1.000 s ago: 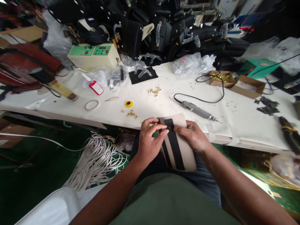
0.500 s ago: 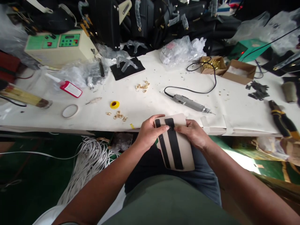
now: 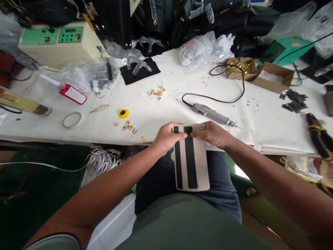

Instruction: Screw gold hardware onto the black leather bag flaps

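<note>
A beige flat panel (image 3: 202, 166) with rounded corners and two black strips (image 3: 191, 163) along its length is held over my lap at the table's front edge. My left hand (image 3: 168, 138) grips its upper left side, thumb lying across the strips. On the upper right, my right hand (image 3: 212, 134) clasps the panel, thumb pressed on the wider strip close to the other thumb. Whatever lies under the thumbs is too small to make out. Fingers behind the panel are hidden. Beyond the right hand, a grey corded rotary tool (image 3: 212, 114) rests on the table.
Small gold metal fittings (image 3: 128, 126) lie near a yellow ring-shaped spool (image 3: 124, 113); more gold pieces (image 3: 157, 92) sit farther back. A red glue bottle (image 3: 74, 93) and tape roll (image 3: 72, 119) are left. Black-yellow pliers (image 3: 318, 133) and cardboard boxes (image 3: 273, 76) stand right.
The panel has turned a little and now stands straighter, with its lower end shifted left. Both hands keep their hold, and the right hand has risen slightly. The camera view has shifted a little.
</note>
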A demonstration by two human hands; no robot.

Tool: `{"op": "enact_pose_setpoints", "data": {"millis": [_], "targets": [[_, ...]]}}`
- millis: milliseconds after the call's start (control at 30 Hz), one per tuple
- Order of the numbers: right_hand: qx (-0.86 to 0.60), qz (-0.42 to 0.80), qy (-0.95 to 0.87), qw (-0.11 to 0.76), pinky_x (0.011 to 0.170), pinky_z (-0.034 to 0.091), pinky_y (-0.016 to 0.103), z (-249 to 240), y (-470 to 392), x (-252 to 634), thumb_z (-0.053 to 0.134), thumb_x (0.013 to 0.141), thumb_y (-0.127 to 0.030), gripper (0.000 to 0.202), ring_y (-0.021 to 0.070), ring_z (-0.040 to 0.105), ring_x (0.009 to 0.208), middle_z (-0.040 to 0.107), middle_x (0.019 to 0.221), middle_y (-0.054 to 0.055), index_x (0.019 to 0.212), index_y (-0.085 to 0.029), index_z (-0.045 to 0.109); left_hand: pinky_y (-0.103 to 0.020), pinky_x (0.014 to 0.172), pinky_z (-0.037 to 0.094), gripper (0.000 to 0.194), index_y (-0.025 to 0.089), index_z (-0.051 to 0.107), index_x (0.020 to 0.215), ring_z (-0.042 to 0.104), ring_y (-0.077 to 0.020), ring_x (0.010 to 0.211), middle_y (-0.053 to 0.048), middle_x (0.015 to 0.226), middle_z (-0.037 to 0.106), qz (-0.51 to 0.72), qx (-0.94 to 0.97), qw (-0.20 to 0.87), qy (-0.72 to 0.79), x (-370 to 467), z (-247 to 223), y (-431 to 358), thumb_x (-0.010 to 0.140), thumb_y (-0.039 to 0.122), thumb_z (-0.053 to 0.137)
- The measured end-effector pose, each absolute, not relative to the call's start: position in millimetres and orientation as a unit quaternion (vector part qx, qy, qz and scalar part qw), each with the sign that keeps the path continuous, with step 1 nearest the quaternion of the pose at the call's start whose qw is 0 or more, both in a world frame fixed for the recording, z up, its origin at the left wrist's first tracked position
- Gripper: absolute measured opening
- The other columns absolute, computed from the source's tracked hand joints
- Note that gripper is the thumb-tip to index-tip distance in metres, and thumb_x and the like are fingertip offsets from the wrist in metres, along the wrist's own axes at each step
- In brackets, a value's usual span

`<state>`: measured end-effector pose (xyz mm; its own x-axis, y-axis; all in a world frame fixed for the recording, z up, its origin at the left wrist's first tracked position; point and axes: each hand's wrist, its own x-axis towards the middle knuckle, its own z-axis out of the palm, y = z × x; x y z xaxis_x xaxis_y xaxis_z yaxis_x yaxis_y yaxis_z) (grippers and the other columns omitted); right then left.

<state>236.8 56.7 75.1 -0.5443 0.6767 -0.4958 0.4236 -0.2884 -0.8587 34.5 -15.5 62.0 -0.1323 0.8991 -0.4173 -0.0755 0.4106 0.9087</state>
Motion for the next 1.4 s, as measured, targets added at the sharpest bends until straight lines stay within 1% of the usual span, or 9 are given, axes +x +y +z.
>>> {"op": "enact_pose_setpoints", "data": {"millis": [233,433,600,833,1133,1200,1300,1367,1400], "targets": [[-0.506,0.611,-0.604,0.079,0.053,0.042,0.026,69,66,227,0.076,0.074,-0.034,0.021,0.0160,0.059,0.060,0.070,0.066,0.002,0.065,-0.017,0.067,-0.030,0.058,0.057,0.043,0.017,0.075,0.106,0.072,-0.0212,0.067,-0.002,0.078,0.075,0.342,0.336,0.569,0.668,29,57,9,0.063,0.017,0.084],[-0.529,0.527,-0.661,0.071,0.047,0.038,0.027,63,70,218,0.074,0.075,-0.030,0.022,0.0169,0.057,0.057,0.066,0.060,0.001,0.058,-0.020,0.065,-0.027,0.057,0.053,0.035,0.019,0.075,0.099,0.069,-0.0191,0.064,0.001,0.074,0.074,0.297,0.397,0.521,0.695,28,59,16,0.065,0.013,0.081],[-0.536,0.486,-0.688,0.063,0.047,0.036,0.028,62,68,214,0.075,0.074,-0.029,0.024,0.0171,0.057,0.055,0.063,0.057,0.000,0.055,-0.020,0.062,-0.027,0.061,0.051,0.032,0.019,0.076,0.098,0.070,-0.0197,0.070,-0.001,0.081,0.075,0.266,0.464,0.448,0.716,32,62,14,0.067,0.013,0.080],[-0.545,0.423,-0.724,0.019,0.050,0.039,0.030,65,72,209,0.074,0.075,-0.028,0.024,0.0204,0.061,0.059,0.065,0.060,0.002,0.056,-0.022,0.061,-0.029,0.069,0.052,0.034,0.018,0.076,0.098,0.070,-0.0215,0.078,-0.003,0.086,0.076,0.258,0.487,0.402,0.731,39,65,13,0.065,0.010,0.080],[-0.545,0.429,-0.720,-0.015,0.049,0.035,0.028,69,77,208,0.076,0.077,-0.034,0.030,0.0163,0.054,0.057,0.059,0.060,0.001,0.056,-0.022,0.058,-0.034,0.076,0.056,0.031,0.018,0.075,0.101,0.070,-0.0237,0.080,-0.004,0.085,0.074,0.245,0.529,0.359,0.729,41,62,12,0.071,0.013,0.079],[-0.541,0.435,-0.720,-0.020,0.048,0.036,0.027,68,76,208,0.074,0.079,-0.034,0.029,0.0160,0.055,0.057,0.060,0.060,0.001,0.058,-0.021,0.058,-0.037,0.085,0.057,0.036,0.018,0.074,0.108,0.072,-0.0257,0.089,-0.006,0.096,0.075,0.245,0.543,0.346,0.724,40,61,10,0.073,0.013,0.079],[-0.531,0.430,-0.729,-0.031,0.048,0.036,0.027,71,76,206,0.070,0.082,-0.031,0.030,0.0166,0.057,0.058,0.061,0.062,0.002,0.059,-0.021,0.055,-0.042,0.106,0.053,0.046,0.019,0.072,0.119,0.066,-0.0295,0.119,-0.011,0.124,0.071,0.264,0.600,0.283,0.700,36,58,4,0.075,0.011,0.081],[-0.523,0.421,-0.740,-0.042,0.050,0.037,0.026,75,77,205,0.068,0.083,-0.027,0.028,0.0177,0.060,0.062,0.064,0.064,0.003,0.059,-0.020,0.054,-0.046,0.114,0.049,0.043,0.021,0.073,0.118,0.059,-0.0316,0.131,-0.011,0.134,0.067,0.277,0.670,0.208,0.657,33,52,-2,0.077,0.014,0.083],[-0.519,0.415,-0.746,-0.048,0.051,0.037,0.025,77,77,204,0.068,0.082,-0.026,0.027,0.0184,0.062,0.065,0.066,0.066,0.004,0.060,-0.020,0.055,-0.049,0.114,0.049,0.035,0.022,0.075,0.113,0.058,-0.0325,0.131,-0.010,0.135,0.067,0.283,0.702,0.174,0.630,31,48,-5,0.079,0.017,0.083]]}}
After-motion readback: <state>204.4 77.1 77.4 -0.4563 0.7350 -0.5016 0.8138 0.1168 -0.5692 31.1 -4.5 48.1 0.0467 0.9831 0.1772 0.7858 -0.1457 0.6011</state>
